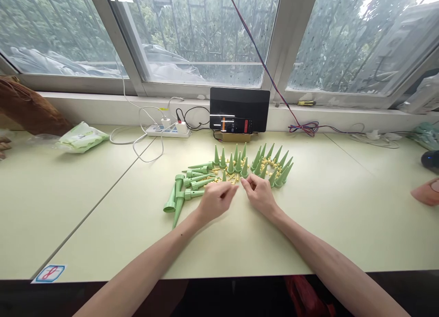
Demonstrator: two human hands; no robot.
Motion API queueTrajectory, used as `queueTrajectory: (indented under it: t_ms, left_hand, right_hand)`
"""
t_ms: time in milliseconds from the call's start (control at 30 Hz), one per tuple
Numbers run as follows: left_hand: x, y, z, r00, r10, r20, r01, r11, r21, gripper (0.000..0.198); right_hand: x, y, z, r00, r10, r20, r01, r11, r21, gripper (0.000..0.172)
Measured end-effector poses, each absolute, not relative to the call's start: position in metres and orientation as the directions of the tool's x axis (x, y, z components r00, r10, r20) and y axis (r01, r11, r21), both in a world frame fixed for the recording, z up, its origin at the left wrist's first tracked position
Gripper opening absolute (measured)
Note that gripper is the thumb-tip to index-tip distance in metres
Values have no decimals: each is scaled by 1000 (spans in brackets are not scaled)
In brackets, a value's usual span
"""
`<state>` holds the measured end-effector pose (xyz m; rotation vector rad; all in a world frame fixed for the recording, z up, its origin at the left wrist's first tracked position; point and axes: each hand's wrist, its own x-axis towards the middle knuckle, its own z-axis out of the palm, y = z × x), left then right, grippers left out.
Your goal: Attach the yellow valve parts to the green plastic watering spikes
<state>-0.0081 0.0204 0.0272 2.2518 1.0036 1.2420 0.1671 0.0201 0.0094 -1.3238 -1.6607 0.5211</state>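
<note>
My left hand [216, 201] is closed, its thumb and fingers curled together just above the table. Facing it, my right hand [259, 191] is pinched, fingertips a short gap from the left ones. Whatever either hand holds is too small or hidden to make out. Several green cone-shaped spikes [238, 163] stand upright in front of the hands, tips up. More upright green spikes [284, 174] form a rough ring to the right, around small yellow pieces [273, 163]. Beside my left hand lie several green ribbed-collar spikes [179, 191], some crossing one another.
A phone [236, 125] showing a timer leans against a black screen [240, 104] at the back. Behind left are a white power strip [168, 131] with cables and a wipes packet [82, 137]. Another person's hand [427, 192] shows at the right edge. Bundled wires [304, 128] lie back right.
</note>
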Motion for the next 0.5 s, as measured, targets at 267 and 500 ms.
queueTrajectory:
  t_ms: [267, 500]
  left_hand:
    - [1, 7, 18, 769, 515, 379, 318, -822, 472, 50]
    - [-3, 11, 21, 731, 537, 422, 359, -827, 433, 41]
  right_hand:
    - [167, 23, 5, 26, 894, 448, 542, 364, -758, 50]
    - [166, 26, -2, -20, 905, 425, 540, 367, -757, 45]
